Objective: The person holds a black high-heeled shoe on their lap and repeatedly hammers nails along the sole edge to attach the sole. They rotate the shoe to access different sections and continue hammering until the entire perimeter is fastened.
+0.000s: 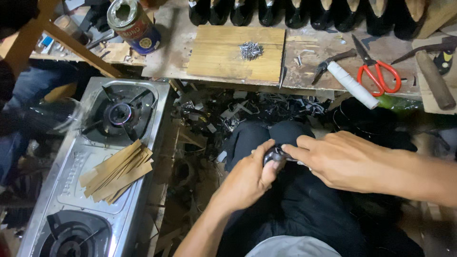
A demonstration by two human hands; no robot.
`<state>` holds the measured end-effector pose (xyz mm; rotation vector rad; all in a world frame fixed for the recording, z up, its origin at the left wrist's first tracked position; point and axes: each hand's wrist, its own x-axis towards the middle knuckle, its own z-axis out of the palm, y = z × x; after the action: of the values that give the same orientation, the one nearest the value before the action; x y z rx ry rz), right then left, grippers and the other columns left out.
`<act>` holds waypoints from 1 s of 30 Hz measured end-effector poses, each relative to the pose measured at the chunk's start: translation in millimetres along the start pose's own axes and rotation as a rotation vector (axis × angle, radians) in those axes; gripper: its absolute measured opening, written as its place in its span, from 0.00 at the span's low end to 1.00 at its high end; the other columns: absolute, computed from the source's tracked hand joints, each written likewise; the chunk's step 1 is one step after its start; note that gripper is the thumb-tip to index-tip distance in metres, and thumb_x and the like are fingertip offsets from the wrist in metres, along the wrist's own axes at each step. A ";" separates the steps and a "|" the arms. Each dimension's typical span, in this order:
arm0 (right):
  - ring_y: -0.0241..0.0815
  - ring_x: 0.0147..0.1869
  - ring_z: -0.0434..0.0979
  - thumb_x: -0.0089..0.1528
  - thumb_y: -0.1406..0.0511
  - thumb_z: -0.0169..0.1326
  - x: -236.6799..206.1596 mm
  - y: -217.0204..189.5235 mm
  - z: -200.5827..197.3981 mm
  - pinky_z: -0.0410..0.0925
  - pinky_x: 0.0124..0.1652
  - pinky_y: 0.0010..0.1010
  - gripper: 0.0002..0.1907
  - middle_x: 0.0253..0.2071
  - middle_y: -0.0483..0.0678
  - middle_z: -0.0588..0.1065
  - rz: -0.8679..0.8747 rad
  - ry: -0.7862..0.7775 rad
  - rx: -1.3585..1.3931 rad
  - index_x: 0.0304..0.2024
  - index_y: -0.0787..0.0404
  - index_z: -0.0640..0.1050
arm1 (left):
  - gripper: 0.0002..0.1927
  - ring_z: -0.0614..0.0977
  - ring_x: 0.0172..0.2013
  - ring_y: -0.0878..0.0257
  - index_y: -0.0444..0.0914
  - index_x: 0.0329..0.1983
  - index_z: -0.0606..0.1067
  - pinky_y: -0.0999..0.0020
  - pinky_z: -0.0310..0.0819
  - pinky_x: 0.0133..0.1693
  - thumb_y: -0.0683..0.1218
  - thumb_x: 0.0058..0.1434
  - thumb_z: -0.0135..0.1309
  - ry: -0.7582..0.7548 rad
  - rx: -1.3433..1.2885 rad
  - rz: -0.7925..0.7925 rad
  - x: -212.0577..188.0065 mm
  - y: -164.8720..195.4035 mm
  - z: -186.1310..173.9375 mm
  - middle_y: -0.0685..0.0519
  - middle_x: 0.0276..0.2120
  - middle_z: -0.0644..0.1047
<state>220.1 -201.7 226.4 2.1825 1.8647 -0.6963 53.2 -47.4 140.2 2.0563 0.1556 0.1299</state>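
We saw one labelled package: a round metal tin at the top left, lying tilted on the wooden bench edge above the gas stove. Its open silver rim faced us; its side bore a label in blue, red and yellow. We found no signs or screens.
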 end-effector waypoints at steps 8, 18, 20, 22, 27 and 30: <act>0.52 0.27 0.78 0.54 0.68 0.59 29.6 -15.0 83.6 0.72 0.28 0.39 0.33 0.34 0.54 0.71 -0.033 0.669 0.065 0.63 0.67 0.71 | 0.30 0.87 0.31 0.57 0.39 0.76 0.55 0.65 0.83 0.34 0.52 0.72 0.37 -0.115 -0.470 -0.220 3.0 -16.8 -21.5 0.49 0.41 0.79; 0.55 0.39 0.81 0.60 0.65 0.58 24.7 -23.9 85.7 0.72 0.39 0.41 0.22 0.36 0.54 0.78 0.136 0.440 0.606 0.56 0.61 0.75 | 0.25 0.85 0.22 0.59 0.36 0.68 0.64 0.66 0.81 0.28 0.51 0.72 0.37 0.071 -0.370 -0.241 -2.2 -10.4 -4.6 0.46 0.26 0.78; 0.52 0.44 0.82 0.60 0.65 0.55 19.6 -14.9 67.7 0.73 0.44 0.38 0.18 0.39 0.52 0.81 0.163 0.223 0.739 0.53 0.59 0.77 | 0.26 0.85 0.22 0.59 0.35 0.69 0.63 0.65 0.79 0.28 0.51 0.71 0.38 0.074 -0.296 -0.236 -5.4 -8.3 0.0 0.46 0.23 0.78; 0.46 0.47 0.82 0.60 0.65 0.52 13.8 -5.0 46.8 0.74 0.47 0.35 0.20 0.42 0.48 0.84 0.215 0.003 0.817 0.55 0.56 0.78 | 0.27 0.83 0.22 0.58 0.32 0.69 0.63 0.64 0.78 0.29 0.50 0.70 0.41 0.069 -0.263 -0.202 -7.3 -7.9 4.4 0.46 0.23 0.78; 0.51 0.44 0.81 0.58 0.66 0.55 2.4 -2.2 11.1 0.72 0.43 0.41 0.28 0.41 0.48 0.77 0.026 0.005 0.318 0.62 0.56 0.72 | 0.25 0.83 0.33 0.52 0.27 0.69 0.63 0.60 0.77 0.40 0.49 0.76 0.46 0.150 0.050 0.172 -7.3 -12.7 8.5 0.44 0.30 0.79; 0.51 0.39 0.80 0.59 0.63 0.57 4.5 -4.3 11.9 0.73 0.38 0.41 0.35 0.41 0.48 0.73 0.070 0.002 0.045 0.69 0.54 0.67 | 0.27 0.84 0.32 0.52 0.29 0.70 0.62 0.60 0.78 0.38 0.49 0.73 0.46 0.059 -0.015 0.095 -2.4 -17.0 0.2 0.42 0.31 0.80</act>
<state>213.6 -202.1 214.7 2.2651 1.7802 -0.7296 50.0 -40.0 125.1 2.0461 0.0927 0.2505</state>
